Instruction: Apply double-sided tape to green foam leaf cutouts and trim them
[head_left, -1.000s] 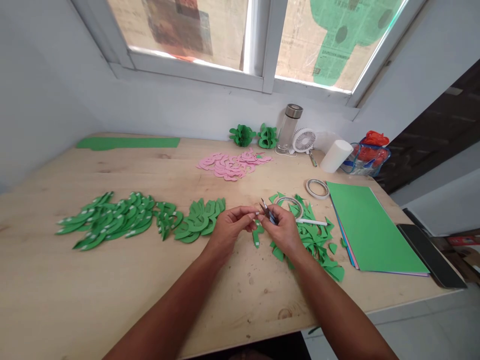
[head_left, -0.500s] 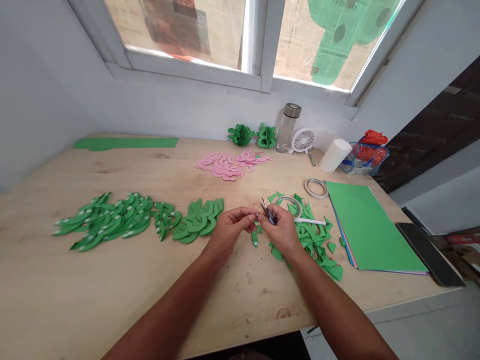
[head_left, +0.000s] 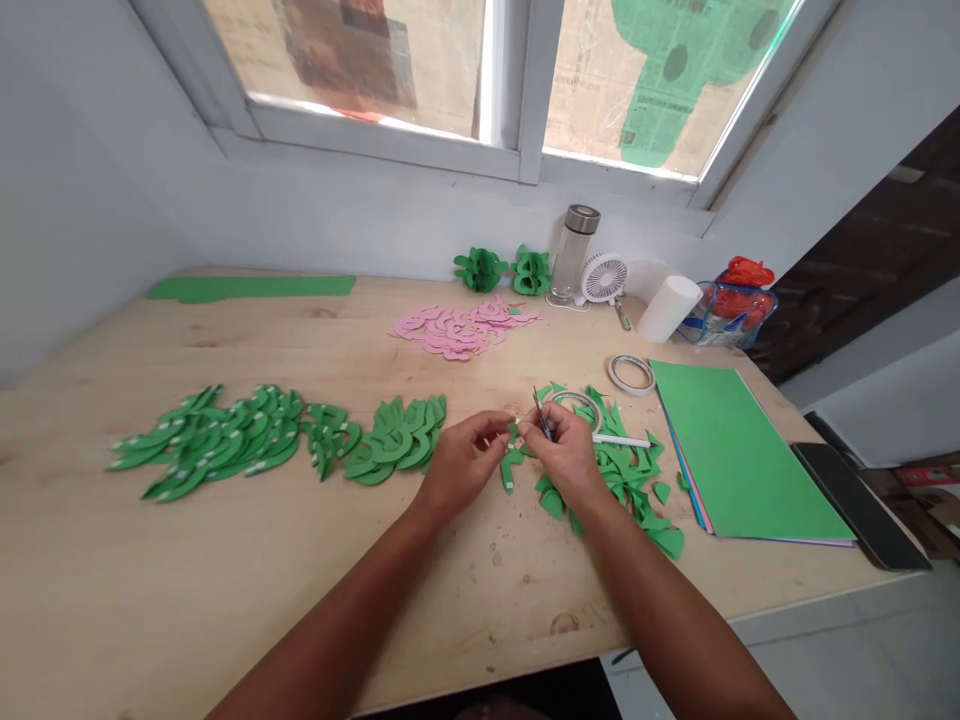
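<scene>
Bright window daylight, slight blur.

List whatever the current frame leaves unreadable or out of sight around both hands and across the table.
- Head view: scissor handles, covered by the right hand.
- Head view: whether the left hand grips anything; its fingertips are too small.
- Head view: most of the lower sheets, under the green top sheet.
- Head view: window print, too small.
- Head view: window top, cut off by the upper edge.

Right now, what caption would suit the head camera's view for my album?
Two hands working among green paper cutouts, scissors in the right.
</scene>
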